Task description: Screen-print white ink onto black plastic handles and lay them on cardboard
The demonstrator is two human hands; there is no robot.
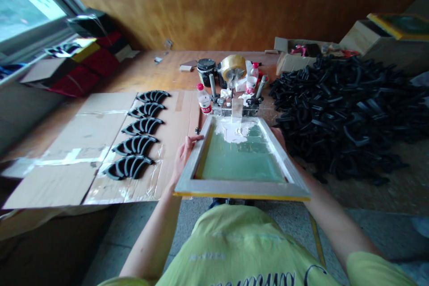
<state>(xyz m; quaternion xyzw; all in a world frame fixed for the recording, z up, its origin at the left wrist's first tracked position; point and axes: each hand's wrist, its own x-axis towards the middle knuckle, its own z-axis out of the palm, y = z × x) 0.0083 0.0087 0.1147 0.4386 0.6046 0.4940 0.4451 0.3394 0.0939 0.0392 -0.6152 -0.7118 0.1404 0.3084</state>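
A screen-printing frame (243, 186) with a grey border and green mesh is in front of me, tilted, its far end at a metal clamp (250, 109). White ink (231, 132) lies thick on the mesh's far part. My left hand (182, 156) is at the frame's left side, fingers bent against the edge. On the right side, my right hand (279, 138) touches the frame's far edge; most of its fingers are hidden behind the border. What lies under the frame cannot be seen.
Left, several rows of curved black plastic pieces (136, 145) lie on flattened cardboard (97, 116). A big heap of black pieces (342, 107) fills the right side. Behind the frame stand a red-capped bottle (203, 99), a black tub (206, 70) and a tape roll (233, 68).
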